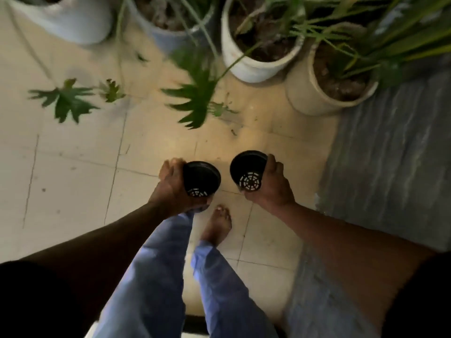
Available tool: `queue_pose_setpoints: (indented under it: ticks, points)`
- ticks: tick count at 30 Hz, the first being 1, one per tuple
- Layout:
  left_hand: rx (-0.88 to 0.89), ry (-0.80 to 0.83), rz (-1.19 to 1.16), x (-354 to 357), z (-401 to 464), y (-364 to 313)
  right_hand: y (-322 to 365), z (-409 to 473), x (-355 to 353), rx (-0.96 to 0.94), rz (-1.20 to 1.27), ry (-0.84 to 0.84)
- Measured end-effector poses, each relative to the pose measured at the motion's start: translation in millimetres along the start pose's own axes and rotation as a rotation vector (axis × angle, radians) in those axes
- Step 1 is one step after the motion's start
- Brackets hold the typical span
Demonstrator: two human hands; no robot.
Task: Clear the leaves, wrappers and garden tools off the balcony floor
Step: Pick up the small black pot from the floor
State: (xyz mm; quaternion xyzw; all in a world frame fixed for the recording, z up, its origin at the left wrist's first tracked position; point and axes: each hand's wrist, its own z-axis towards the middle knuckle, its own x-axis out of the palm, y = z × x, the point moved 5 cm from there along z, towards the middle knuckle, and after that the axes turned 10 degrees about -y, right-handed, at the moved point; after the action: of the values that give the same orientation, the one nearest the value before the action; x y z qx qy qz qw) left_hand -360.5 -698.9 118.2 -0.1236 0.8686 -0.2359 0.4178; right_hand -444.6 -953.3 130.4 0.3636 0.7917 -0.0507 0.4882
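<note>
I stand on the tiled balcony floor [73, 172] holding two small black plastic nursery pots with slotted bases. My left hand [170, 189] grips one black pot [201, 178] from its side, its mouth tipped away from me. My right hand [271, 184] grips the other black pot [247, 170], its perforated bottom visible inside. A small green leaf [111, 90] lies on the tiles at the left, and small bits of leaf debris [220, 109] lie near the middle. Larger green leaves [66, 100] hang over the floor on long stems.
Several large planters line the far edge: white pots [249, 62], a beige pot [317, 93] and a pale pot [73, 23]. A grey striped raised step [390, 154] runs along the right. My bare foot [217, 225] and blue trousers are below my hands.
</note>
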Motion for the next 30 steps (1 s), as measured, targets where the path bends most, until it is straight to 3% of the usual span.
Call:
queue_pose_setpoints:
  ticks: [5, 9, 17, 23, 30]
  points:
    - [-0.355, -0.096, -0.036, -29, -54, 84, 86, -14, 34, -0.201, -0.074, 0.04]
    - [-0.515, -0.115, -0.036, -40, -94, 157, 168, -23, 80, -0.353, -0.145, 0.105]
    - [-0.67, -0.379, -0.525, -108, -172, 265, 339, -67, 143, -0.517, -0.28, 0.165]
    - [-0.764, -0.493, -0.516, -186, -217, 332, 473, -100, 156, -0.66, -0.345, 0.113]
    - [-0.871, -0.593, -0.546, -255, -188, 419, 624, -95, 209, -0.829, -0.404, 0.06]
